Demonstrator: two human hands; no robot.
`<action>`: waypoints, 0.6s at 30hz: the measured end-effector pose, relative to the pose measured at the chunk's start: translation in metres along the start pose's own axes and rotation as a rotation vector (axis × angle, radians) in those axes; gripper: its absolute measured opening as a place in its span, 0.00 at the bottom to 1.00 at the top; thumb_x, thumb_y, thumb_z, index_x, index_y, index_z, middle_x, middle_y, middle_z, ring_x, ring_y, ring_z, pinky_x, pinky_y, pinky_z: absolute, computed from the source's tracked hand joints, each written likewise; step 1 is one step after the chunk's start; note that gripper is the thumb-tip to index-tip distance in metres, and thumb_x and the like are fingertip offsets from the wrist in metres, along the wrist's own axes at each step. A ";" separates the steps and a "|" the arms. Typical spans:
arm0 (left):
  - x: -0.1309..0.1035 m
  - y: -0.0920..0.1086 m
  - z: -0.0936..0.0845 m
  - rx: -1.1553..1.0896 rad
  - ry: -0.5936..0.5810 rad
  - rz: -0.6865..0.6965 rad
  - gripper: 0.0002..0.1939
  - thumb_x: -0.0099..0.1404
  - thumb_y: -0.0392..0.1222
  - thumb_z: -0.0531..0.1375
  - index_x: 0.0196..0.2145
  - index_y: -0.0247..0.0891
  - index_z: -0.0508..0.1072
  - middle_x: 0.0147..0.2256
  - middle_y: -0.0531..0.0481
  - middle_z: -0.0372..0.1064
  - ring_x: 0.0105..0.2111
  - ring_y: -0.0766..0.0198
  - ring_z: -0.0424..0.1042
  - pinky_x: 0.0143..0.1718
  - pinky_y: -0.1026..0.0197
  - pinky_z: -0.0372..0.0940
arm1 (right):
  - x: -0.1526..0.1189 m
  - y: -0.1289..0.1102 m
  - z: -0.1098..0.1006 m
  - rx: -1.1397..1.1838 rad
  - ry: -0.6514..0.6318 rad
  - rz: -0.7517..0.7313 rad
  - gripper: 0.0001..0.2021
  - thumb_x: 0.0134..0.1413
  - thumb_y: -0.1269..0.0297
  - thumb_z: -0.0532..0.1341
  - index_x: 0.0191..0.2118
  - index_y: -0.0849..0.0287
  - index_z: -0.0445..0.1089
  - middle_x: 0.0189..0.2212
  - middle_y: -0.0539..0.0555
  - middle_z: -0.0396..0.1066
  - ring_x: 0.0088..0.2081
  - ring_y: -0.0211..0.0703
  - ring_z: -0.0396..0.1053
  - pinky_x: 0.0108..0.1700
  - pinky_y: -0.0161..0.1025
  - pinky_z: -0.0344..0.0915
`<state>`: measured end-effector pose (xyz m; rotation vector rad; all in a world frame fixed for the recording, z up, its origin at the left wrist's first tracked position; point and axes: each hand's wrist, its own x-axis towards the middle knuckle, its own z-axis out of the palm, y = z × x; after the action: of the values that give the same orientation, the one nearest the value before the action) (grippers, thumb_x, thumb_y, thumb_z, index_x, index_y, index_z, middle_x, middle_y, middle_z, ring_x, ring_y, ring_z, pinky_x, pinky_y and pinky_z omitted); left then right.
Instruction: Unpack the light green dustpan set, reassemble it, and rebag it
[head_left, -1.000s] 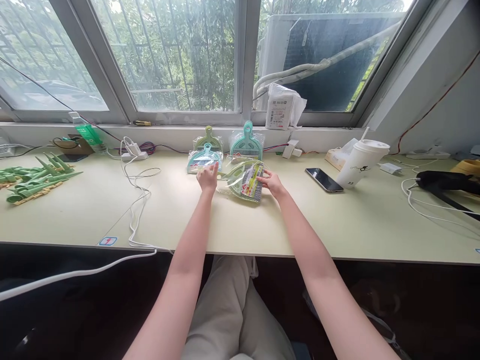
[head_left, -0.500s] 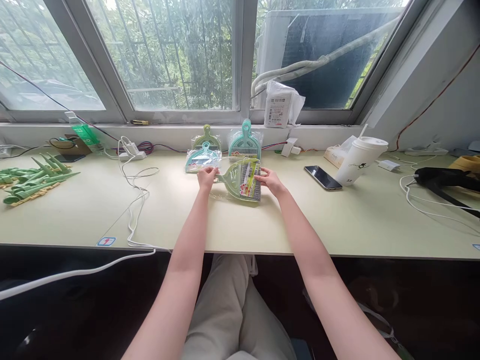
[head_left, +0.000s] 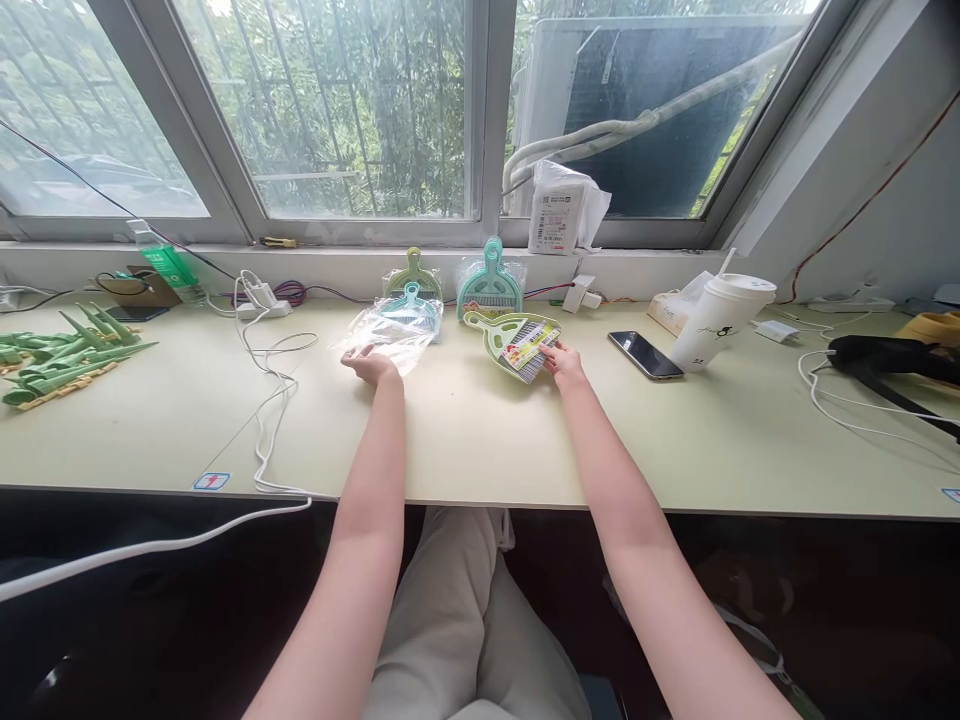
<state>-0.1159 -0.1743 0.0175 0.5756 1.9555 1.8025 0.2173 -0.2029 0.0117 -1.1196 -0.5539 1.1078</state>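
My right hand (head_left: 562, 362) grips the wide end of a green dustpan (head_left: 496, 345) with a grey-bristled brush (head_left: 534, 372) nested in it. A yellow-green printed label (head_left: 527, 345) lies across the brush. This set is tilted above the table, its handle pointing left. My left hand (head_left: 373, 365) is closed on a crumpled clear plastic bag (head_left: 409, 352), which is off the dustpan. Behind the bag, a small blue dustpan set (head_left: 411, 312) leans before a wrapped olive-green one (head_left: 414, 268). A wrapped turquoise set (head_left: 491, 285) stands to their right.
To the right are a phone (head_left: 645, 355), a white paper cup with a straw (head_left: 718, 325) and a tissue pack (head_left: 671, 308). White cables (head_left: 274, 390) trail over the table on the left. Green artificial leaves (head_left: 79, 360) lie at far left, near a bottle (head_left: 169, 262).
The green dustpan set has come out of its clear bag. My left hand has moved left and nearer with the bag; my right hand has shifted slightly right, tilting the set.
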 end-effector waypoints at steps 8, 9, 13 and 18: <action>-0.021 0.020 -0.011 0.085 0.215 0.004 0.39 0.57 0.25 0.50 0.65 0.39 0.42 0.66 0.30 0.45 0.67 0.44 0.50 0.59 0.41 0.57 | 0.005 0.005 -0.003 -0.032 0.018 -0.009 0.19 0.46 0.80 0.69 0.46 0.63 0.73 0.33 0.53 0.79 0.32 0.37 0.77 0.36 0.31 0.77; -0.026 0.023 -0.013 0.099 0.230 0.041 0.41 0.57 0.25 0.50 0.66 0.41 0.40 0.67 0.30 0.39 0.69 0.43 0.45 0.62 0.37 0.53 | 0.004 0.005 -0.002 -0.028 0.009 -0.008 0.18 0.46 0.80 0.69 0.45 0.64 0.73 0.33 0.53 0.79 0.32 0.37 0.77 0.37 0.31 0.77; -0.046 0.029 -0.012 0.075 0.109 0.346 0.37 0.59 0.26 0.51 0.64 0.42 0.47 0.68 0.36 0.39 0.70 0.47 0.39 0.65 0.37 0.49 | 0.000 0.007 0.003 0.010 0.000 -0.004 0.14 0.50 0.80 0.66 0.44 0.64 0.73 0.33 0.53 0.79 0.32 0.36 0.77 0.36 0.30 0.77; -0.067 0.023 0.021 -0.181 -0.525 0.377 0.19 0.66 0.36 0.53 0.54 0.39 0.63 0.58 0.40 0.64 0.56 0.58 0.68 0.53 0.57 0.67 | -0.004 0.010 0.008 0.045 -0.024 -0.019 0.12 0.50 0.79 0.66 0.42 0.64 0.73 0.33 0.52 0.79 0.33 0.35 0.77 0.38 0.30 0.77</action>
<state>-0.0477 -0.1930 0.0411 1.2722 1.3810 1.7705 0.2045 -0.2031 0.0065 -1.0612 -0.5546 1.1138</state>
